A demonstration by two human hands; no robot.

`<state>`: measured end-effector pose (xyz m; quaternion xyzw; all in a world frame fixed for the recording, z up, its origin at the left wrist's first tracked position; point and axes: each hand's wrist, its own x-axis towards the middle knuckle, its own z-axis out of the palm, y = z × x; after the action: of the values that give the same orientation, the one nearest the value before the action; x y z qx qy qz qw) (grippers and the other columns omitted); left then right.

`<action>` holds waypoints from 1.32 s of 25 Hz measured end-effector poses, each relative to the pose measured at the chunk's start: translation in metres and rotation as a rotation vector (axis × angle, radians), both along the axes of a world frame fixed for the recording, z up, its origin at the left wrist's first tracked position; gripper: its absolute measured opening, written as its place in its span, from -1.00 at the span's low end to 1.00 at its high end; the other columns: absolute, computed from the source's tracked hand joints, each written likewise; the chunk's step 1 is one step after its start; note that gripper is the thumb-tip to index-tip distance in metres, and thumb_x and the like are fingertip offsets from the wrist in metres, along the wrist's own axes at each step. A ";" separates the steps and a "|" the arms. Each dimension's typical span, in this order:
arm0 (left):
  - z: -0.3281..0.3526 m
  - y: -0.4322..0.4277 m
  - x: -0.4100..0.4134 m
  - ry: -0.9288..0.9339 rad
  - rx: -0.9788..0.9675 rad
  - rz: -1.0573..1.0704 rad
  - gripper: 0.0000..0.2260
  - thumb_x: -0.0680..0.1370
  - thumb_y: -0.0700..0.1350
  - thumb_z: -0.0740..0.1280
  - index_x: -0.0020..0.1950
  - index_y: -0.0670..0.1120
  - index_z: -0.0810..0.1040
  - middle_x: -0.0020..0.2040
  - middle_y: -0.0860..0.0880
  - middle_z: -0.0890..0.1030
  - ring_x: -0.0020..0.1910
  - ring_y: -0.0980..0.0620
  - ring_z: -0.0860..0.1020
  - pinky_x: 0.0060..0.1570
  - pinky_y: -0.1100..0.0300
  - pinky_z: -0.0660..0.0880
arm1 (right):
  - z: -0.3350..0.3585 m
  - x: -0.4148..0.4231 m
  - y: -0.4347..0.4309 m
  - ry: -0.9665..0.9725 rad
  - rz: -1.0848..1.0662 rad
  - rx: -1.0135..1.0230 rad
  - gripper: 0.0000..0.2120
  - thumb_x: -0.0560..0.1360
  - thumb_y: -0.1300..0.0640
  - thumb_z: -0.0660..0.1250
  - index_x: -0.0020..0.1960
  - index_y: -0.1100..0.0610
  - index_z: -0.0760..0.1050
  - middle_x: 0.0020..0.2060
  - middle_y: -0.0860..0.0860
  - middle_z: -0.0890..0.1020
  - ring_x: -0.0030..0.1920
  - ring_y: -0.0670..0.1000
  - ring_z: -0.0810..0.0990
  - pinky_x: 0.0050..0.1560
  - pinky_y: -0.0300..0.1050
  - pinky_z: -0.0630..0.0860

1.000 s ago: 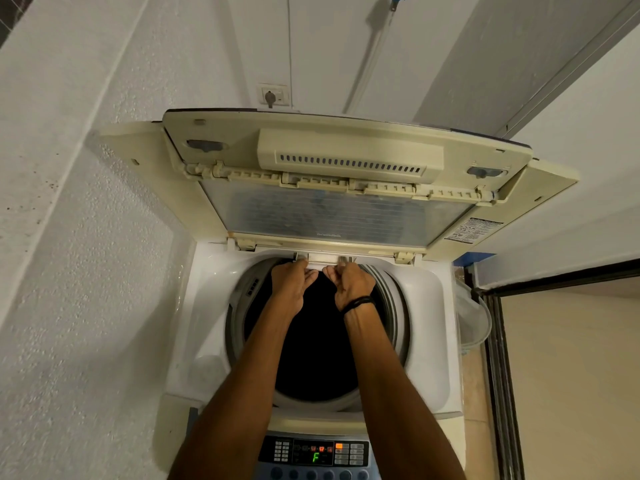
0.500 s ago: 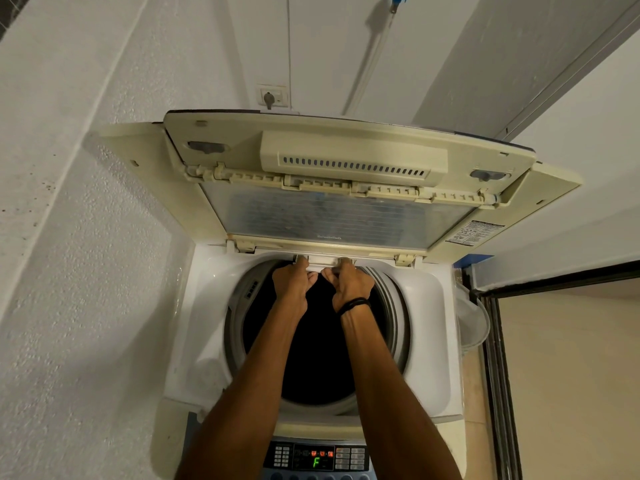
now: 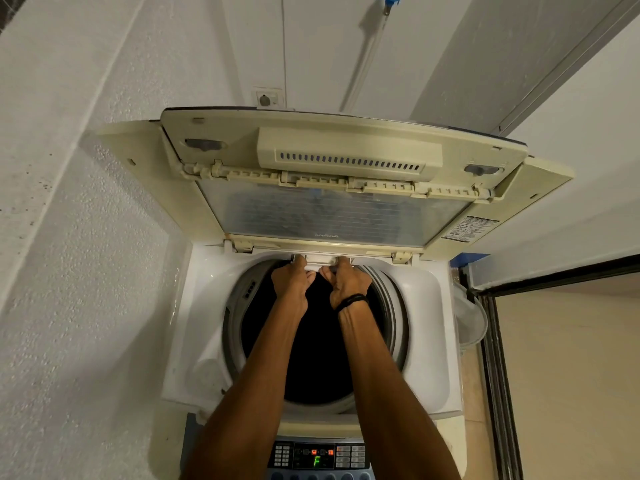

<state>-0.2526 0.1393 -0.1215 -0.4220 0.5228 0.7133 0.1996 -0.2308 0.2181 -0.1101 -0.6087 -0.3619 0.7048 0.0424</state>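
Washer [image 3: 427,306]: left hand [image 3: 291,280], right hand [image 3: 348,284] grip crosswise piece [image 3: 321,260].

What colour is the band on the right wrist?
Black, in the head view: the band sits behind the right hand, which grips a white part.

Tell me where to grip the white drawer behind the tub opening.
Grip the drawer by its front lip, one hand near each end, coming from the front over the tub. It sits tucked under the raised lid, so only that lip is exposed; the left hand and right hand hold it there.
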 end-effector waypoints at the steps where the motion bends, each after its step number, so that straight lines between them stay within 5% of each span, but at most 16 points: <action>1: 0.000 0.001 0.000 0.000 -0.004 0.002 -0.87 0.57 -0.19 0.34 -0.02 -0.27 0.57 -0.07 -0.19 0.61 -0.20 0.02 0.62 -0.40 0.38 0.57 | 0.000 0.000 0.000 -0.005 0.001 0.002 -0.88 0.46 0.24 0.38 -0.21 0.30 0.55 -0.31 0.21 0.66 -0.30 0.15 0.69 -0.12 0.11 0.70; 15: -0.011 0.005 -0.006 -0.011 -0.097 -0.028 -0.79 0.53 -0.15 0.36 -0.28 -0.19 0.53 -0.25 -0.11 0.60 -0.35 0.06 0.59 -0.39 0.28 0.54 | -0.005 -0.007 0.000 -0.030 -0.009 0.052 -0.85 0.46 0.22 0.40 -0.22 0.31 0.57 -0.26 0.24 0.67 -0.30 0.13 0.65 -0.19 0.03 0.66; 21: -0.004 -0.006 -0.011 -0.039 0.067 -0.080 -0.87 0.58 -0.23 0.32 0.07 -0.27 0.50 -0.07 -0.20 0.52 0.00 -0.06 0.55 -0.03 0.22 0.58 | -0.001 -0.005 -0.001 0.032 0.004 0.001 -0.90 0.48 0.26 0.36 -0.15 0.31 0.53 -0.32 0.22 0.60 -0.38 0.11 0.58 -0.32 -0.10 0.59; 25: 0.000 -0.007 -0.009 -0.025 0.077 -0.108 -0.83 0.60 -0.26 0.30 0.15 -0.32 0.50 0.03 -0.22 0.51 0.06 -0.07 0.53 0.16 0.13 0.54 | 0.005 -0.003 -0.001 0.083 -0.032 -0.038 -0.97 0.52 0.35 0.32 -0.05 0.32 0.50 -0.32 0.20 0.60 -0.37 0.10 0.61 -0.47 -0.19 0.58; 29: 0.002 -0.004 -0.008 0.008 0.010 -0.167 -0.82 0.61 -0.29 0.26 -0.19 -0.18 0.48 -0.17 -0.11 0.56 -0.16 0.03 0.57 -0.04 0.22 0.54 | 0.007 -0.003 -0.004 0.159 -0.034 -0.025 -0.80 0.51 0.50 0.24 -0.18 0.24 0.43 -0.35 0.17 0.50 -0.40 0.02 0.51 -0.46 -0.23 0.55; 33: 0.003 -0.005 -0.011 0.029 -0.038 -0.147 -0.77 0.59 -0.37 0.24 -0.26 -0.21 0.47 -0.24 -0.12 0.53 -0.23 0.03 0.55 -0.10 0.21 0.57 | 0.012 -0.007 -0.007 0.087 0.095 0.057 -0.75 0.44 0.54 0.24 -0.28 0.24 0.41 -0.41 0.11 0.48 -0.54 -0.07 0.47 -0.54 -0.33 0.42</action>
<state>-0.2636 0.1343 -0.1183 -0.3761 0.5687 0.6925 0.2357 -0.2382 0.2109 -0.0982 -0.5581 -0.4080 0.7213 0.0416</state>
